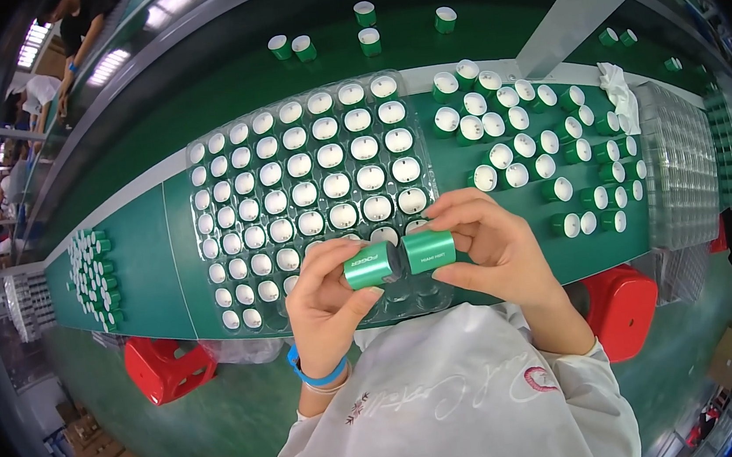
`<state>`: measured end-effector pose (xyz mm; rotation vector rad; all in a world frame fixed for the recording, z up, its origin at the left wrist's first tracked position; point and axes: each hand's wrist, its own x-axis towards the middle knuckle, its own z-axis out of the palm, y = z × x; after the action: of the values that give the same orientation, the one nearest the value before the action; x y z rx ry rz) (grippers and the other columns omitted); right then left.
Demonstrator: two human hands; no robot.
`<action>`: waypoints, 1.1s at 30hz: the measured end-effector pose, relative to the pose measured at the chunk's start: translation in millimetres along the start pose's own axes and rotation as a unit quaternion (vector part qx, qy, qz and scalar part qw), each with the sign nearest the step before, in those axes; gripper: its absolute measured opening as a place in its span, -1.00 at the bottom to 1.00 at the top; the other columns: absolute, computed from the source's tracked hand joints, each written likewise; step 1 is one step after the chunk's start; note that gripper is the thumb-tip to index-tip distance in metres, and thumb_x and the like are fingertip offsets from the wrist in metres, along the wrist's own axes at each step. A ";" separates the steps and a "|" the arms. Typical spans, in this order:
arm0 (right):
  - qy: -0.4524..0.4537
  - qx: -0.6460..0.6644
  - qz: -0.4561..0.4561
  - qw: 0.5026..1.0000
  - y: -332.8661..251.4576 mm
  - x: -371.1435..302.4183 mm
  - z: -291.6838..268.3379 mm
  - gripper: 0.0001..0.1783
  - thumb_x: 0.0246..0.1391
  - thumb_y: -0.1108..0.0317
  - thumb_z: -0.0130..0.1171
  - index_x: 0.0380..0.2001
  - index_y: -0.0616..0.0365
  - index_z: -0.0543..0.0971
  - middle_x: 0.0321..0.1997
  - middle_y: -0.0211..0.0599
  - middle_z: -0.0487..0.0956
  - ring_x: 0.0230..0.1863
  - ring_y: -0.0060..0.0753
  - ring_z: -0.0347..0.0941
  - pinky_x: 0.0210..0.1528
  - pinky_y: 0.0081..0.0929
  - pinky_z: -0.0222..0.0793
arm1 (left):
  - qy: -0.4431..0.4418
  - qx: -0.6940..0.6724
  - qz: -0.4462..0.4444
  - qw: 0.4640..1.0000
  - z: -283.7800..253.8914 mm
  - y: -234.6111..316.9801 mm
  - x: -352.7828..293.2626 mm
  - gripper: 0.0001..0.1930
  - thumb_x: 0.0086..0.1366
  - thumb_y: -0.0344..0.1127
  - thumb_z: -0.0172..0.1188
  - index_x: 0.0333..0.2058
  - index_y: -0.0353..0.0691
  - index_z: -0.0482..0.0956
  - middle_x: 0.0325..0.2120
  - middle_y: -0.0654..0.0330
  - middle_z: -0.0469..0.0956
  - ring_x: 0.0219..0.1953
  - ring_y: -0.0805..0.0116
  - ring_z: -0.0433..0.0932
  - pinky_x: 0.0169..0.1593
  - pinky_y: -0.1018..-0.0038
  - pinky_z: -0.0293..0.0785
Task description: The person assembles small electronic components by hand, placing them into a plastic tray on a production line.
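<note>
My left hand (327, 301) grips a short green cylinder cap (370, 265) on its side, and my right hand (491, 247) grips a second green cylinder cap (429, 250). The two caps are held end to end, nearly touching, just above the near edge of a clear plastic tray (199, 143). Rows of white-topped green caps (335, 185) fill most of the tray's pockets. Several empty pockets lie under my hands. A blue band circles my left wrist.
Loose green caps (543, 145) crowd the green table to the tray's right, beside a stack of clear trays (681, 163). More caps (92, 268) lie at far left. A few stand on the conveyor (365, 39) behind. Red stools (163, 367) sit below. People work at far left.
</note>
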<state>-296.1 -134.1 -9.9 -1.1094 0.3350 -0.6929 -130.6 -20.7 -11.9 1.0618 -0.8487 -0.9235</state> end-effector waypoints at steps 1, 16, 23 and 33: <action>0.002 0.028 0.013 1.000 0.5 -0.8 -0.8 -0.51 -0.19 0.71 0.12 -0.10 0.28 0.32 -0.03 -0.24 0.29 0.00 -0.35 0.31 0.02 -0.43 0.27 | 0.000 -0.014 -0.016 1.000 -0.2 -1.0 -1.3 -0.54 -0.06 -0.63 0.17 -0.10 -0.41 0.34 -0.14 0.06 0.32 -0.10 0.27 0.38 -0.04 0.41 0.30; 0.058 0.422 0.234 0.874 15.4 -4.1 -3.4 -0.57 0.19 0.16 -0.26 -0.06 0.32 0.23 -0.15 -0.02 0.38 -0.27 -0.25 0.43 -0.24 -0.47 0.41 | 0.005 -0.515 -0.273 0.813 4.9 -23.0 -5.6 -0.65 0.28 -0.11 -0.15 -0.08 -0.21 0.27 -0.21 0.14 0.37 -0.25 0.36 0.35 -0.17 0.41 0.32; 0.098 0.218 0.153 0.959 0.1 -2.6 2.5 -0.63 0.03 0.45 -0.04 -0.05 0.25 0.27 -0.11 -0.14 0.36 -0.28 -0.35 0.41 -0.27 -0.54 0.39 | 0.017 -0.422 -0.176 0.889 7.0 -14.0 -2.5 -0.64 0.26 -0.28 -0.08 0.00 -0.24 0.24 -0.19 0.12 0.39 -0.28 0.39 0.37 -0.22 0.45 0.30; 0.082 -0.458 -0.159 0.871 -10.4 4.4 6.0 -0.50 -0.35 0.55 0.30 -0.19 0.19 0.45 -0.20 -0.21 0.44 -0.27 -0.36 0.43 -0.30 -0.56 0.37 | 0.062 0.025 -0.014 0.998 -1.4 -0.9 -3.0 -0.58 0.08 -0.51 0.12 -0.04 -0.36 0.29 -0.18 0.07 0.37 -0.19 0.36 0.40 -0.15 0.53 0.35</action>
<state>-292.9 -135.6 2.4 -2.0492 0.6755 -0.9551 -130.6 -17.6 -13.5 1.1649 -0.7590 -0.8540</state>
